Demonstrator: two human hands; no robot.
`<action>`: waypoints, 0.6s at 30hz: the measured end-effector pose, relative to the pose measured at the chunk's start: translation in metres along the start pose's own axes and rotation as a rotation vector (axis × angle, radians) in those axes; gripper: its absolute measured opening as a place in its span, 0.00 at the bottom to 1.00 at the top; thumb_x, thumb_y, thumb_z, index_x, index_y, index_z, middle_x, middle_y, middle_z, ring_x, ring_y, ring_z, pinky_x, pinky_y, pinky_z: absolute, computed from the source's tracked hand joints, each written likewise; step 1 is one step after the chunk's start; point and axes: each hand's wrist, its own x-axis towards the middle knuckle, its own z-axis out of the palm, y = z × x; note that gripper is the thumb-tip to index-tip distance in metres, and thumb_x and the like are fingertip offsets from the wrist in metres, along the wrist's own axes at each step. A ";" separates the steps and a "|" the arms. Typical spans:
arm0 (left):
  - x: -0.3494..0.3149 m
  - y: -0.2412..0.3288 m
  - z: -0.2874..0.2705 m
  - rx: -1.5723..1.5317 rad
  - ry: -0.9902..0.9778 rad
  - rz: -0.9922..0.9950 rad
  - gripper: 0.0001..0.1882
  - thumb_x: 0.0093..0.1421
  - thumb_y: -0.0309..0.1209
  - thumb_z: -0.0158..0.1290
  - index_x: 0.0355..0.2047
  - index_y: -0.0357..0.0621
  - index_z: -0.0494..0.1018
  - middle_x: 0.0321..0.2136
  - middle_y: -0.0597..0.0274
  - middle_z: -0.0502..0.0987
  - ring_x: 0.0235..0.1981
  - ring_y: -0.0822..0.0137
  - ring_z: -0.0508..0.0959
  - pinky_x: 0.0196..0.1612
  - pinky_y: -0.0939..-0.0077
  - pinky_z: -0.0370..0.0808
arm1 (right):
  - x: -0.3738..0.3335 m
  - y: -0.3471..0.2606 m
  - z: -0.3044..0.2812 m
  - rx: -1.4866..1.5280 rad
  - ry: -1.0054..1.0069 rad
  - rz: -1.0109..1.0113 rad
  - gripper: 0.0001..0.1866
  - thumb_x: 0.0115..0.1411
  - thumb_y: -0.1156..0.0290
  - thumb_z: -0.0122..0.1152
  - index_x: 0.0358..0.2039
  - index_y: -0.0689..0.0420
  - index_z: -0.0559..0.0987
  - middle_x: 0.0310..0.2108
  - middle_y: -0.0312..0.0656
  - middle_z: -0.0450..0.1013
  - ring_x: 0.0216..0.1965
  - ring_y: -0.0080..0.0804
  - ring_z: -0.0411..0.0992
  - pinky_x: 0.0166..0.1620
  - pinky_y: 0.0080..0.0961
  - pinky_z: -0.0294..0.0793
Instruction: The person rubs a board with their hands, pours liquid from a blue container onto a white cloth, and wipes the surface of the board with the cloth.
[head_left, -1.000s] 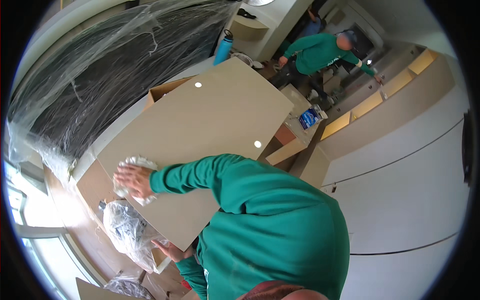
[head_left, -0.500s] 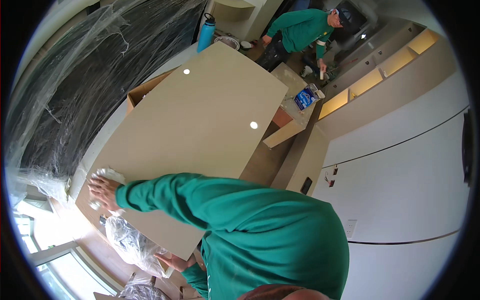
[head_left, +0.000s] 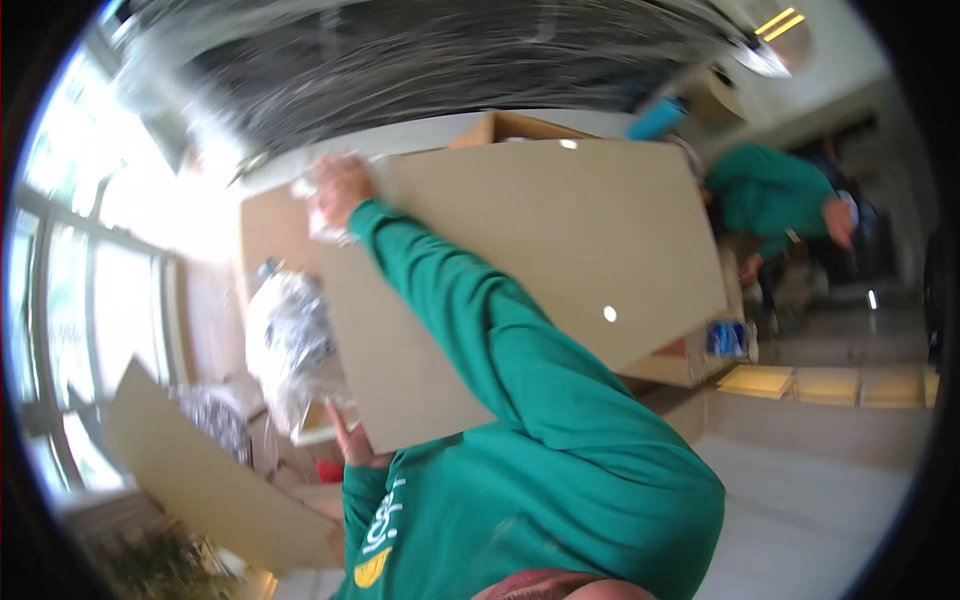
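A large beige panel (head_left: 540, 260) lies flat in front of me. My right hand (head_left: 343, 182), on a green-sleeved arm stretched across it, presses a crumpled white cloth (head_left: 322, 218) against the panel's far left corner. My left hand (head_left: 352, 446) is at the panel's near edge, fingers curled on it from below, next to a bundle of clear plastic wrap (head_left: 290, 340). The picture is blurred by motion.
Another person in a green top (head_left: 775, 200) bends over at the right. A cardboard box (head_left: 510, 128) and a blue bottle (head_left: 655, 120) stand behind the panel, a blue pack (head_left: 725, 338) beside it. A second beige board (head_left: 190, 470) leans at lower left, by the windows (head_left: 70, 300).
My right hand has slid the cloth along the panel's left edge to its corner. The view has swung round and tilted, and the other person now appears at the right.
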 end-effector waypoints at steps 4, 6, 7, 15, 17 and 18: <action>-0.015 -0.006 0.005 -0.091 0.064 0.051 0.57 0.60 0.78 0.39 0.69 0.37 0.63 0.63 0.48 0.72 0.62 0.49 0.73 0.66 0.51 0.67 | -0.079 -0.061 -0.032 -0.160 -0.181 -0.207 0.40 0.65 0.50 0.57 0.71 0.61 0.63 0.74 0.48 0.57 0.75 0.49 0.50 0.76 0.46 0.46; -0.015 -0.006 -0.007 -0.100 0.045 0.066 0.57 0.60 0.79 0.38 0.69 0.38 0.63 0.63 0.48 0.72 0.61 0.50 0.73 0.66 0.53 0.68 | -0.147 -0.098 -0.065 -0.094 -0.384 -0.342 0.44 0.60 0.51 0.62 0.72 0.60 0.62 0.75 0.48 0.53 0.76 0.50 0.48 0.77 0.47 0.44; -0.011 -0.009 -0.013 -0.101 0.028 0.065 0.57 0.60 0.79 0.38 0.69 0.38 0.63 0.63 0.49 0.72 0.62 0.51 0.73 0.66 0.54 0.68 | -0.176 -0.111 -0.088 -0.087 -0.503 -0.387 0.45 0.60 0.51 0.62 0.73 0.59 0.60 0.76 0.48 0.53 0.76 0.50 0.48 0.77 0.47 0.44; -0.005 -0.014 -0.002 -0.097 -0.011 0.108 0.58 0.61 0.78 0.36 0.72 0.38 0.58 0.69 0.50 0.66 0.66 0.51 0.70 0.69 0.56 0.64 | -0.022 -0.032 -0.015 -0.303 -0.249 -0.300 0.39 0.65 0.51 0.56 0.72 0.58 0.63 0.75 0.47 0.55 0.76 0.47 0.50 0.77 0.43 0.45; -0.005 -0.006 0.005 -0.134 -0.113 0.027 0.59 0.60 0.79 0.37 0.72 0.39 0.58 0.69 0.51 0.66 0.67 0.52 0.69 0.71 0.56 0.62 | 0.006 -0.010 -0.003 -0.310 -0.174 -0.127 0.38 0.68 0.49 0.52 0.71 0.59 0.64 0.74 0.47 0.57 0.76 0.47 0.51 0.76 0.43 0.46; -0.005 -0.006 0.002 -0.157 -0.139 0.030 0.59 0.60 0.79 0.37 0.73 0.40 0.56 0.70 0.51 0.65 0.67 0.52 0.68 0.71 0.57 0.62 | 0.003 -0.020 0.000 -0.321 -0.156 -0.093 0.38 0.68 0.48 0.51 0.71 0.60 0.64 0.74 0.47 0.57 0.76 0.46 0.51 0.76 0.43 0.46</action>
